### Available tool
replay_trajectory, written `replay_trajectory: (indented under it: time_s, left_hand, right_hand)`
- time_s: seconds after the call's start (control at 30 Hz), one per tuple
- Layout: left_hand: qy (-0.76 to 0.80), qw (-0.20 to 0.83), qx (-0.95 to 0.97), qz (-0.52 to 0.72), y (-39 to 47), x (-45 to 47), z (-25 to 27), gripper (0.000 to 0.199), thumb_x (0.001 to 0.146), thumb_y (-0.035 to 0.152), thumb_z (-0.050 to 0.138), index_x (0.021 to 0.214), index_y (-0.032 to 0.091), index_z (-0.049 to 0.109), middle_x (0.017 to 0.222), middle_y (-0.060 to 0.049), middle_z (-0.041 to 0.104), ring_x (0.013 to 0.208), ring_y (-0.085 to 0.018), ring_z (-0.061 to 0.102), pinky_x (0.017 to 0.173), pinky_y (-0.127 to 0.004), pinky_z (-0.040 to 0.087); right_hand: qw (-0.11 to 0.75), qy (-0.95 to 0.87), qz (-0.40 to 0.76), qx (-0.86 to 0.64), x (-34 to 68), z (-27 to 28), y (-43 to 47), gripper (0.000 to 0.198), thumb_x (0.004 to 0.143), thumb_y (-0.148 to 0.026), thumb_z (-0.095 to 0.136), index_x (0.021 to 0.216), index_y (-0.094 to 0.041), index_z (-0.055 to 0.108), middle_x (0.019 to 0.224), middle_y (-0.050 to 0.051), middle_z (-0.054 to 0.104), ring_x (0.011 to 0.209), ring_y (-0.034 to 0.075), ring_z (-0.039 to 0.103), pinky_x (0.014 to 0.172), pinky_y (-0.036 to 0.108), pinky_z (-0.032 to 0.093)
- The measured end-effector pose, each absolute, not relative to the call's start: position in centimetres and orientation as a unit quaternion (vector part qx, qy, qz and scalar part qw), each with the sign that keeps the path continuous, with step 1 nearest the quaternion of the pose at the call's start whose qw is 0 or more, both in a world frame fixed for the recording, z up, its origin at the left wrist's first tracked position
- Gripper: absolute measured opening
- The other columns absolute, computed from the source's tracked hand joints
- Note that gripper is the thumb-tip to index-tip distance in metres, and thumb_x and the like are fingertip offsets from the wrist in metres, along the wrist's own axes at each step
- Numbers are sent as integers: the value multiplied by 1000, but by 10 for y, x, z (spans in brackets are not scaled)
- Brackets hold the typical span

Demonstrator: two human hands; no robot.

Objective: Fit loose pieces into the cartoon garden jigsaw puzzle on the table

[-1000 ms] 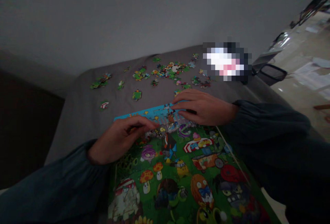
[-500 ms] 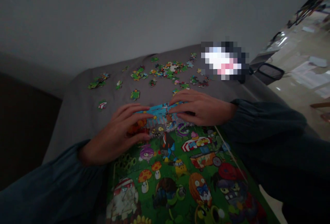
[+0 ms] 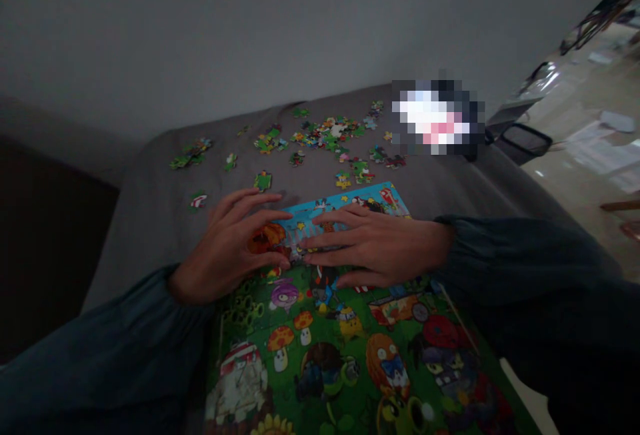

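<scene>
A colourful jigsaw puzzle [image 3: 345, 355] with cartoon characters on green and a blue top strip lies flat in front of me. My left hand [image 3: 235, 241] rests over its upper left corner, thumb and fingers apart around an orange pumpkin picture. Across the upper middle of the picture my right hand [image 3: 370, 245] lies flat, fingers stretched to the left and spread. It covers part of the printed figures. Neither hand shows a loose piece in it.
Beyond the puzzle, a heap of loose pieces [image 3: 330, 133] lies on the grey cloth [image 3: 150, 221]. Single pieces are scattered around, among them a green piece [image 3: 263, 181] and a red-and-white piece [image 3: 199, 201]. A pixelated bright object [image 3: 435, 118] sits at the back right, near the wall.
My right hand has moved down and left from the puzzle's top edge onto its upper middle, uncovering the top right corner. My left hand has shifted slightly up.
</scene>
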State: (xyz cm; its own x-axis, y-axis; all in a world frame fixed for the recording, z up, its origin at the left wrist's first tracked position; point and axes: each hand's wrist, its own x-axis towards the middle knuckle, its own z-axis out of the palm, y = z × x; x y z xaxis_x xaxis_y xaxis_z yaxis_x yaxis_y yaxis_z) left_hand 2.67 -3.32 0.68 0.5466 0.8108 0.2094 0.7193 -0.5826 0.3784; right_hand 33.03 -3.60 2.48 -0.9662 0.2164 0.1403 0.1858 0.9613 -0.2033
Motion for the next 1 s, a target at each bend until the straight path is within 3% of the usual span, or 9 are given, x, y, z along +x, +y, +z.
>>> replay_trajectory:
  time_s: [0.43,0.63,0.8,1.0]
  left_hand:
    - [445,127,870,168,-35,31,11,61,70,64,88,121,33,77,147,-9,66,145,-41,45,120,-64,35]
    - [459,176,855,164,-35,33,11,64,70,69,85,122,32,77,149,-8,64,146,-40,44,123,-64,30]
    - [480,193,841,160,-35,33,10,66,70,77,80,118,32,79,150,-8,62,149,-40,40,124,-63,28]
    - [499,186,833,150,-37,32,8,62,68,75,83,116,35,79,151,-5,61,149,-39,39,125,-63,27]
  right_hand:
    - [72,-988,77,-115,332,25,-36,46,107,-41,57,145,-16,62,154,11,61,144,33,51,115,52,41]
    - [81,-986,102,-100,333,24,-34,43,108,-37,56,142,-13,65,153,10,62,144,35,51,114,55,42]
    - [66,-984,131,-105,333,26,-33,40,108,-36,55,143,-20,65,154,7,62,149,29,48,117,49,40]
    - [85,-982,136,-103,335,21,-31,44,109,-39,52,146,-17,62,153,11,62,150,27,46,118,47,39]
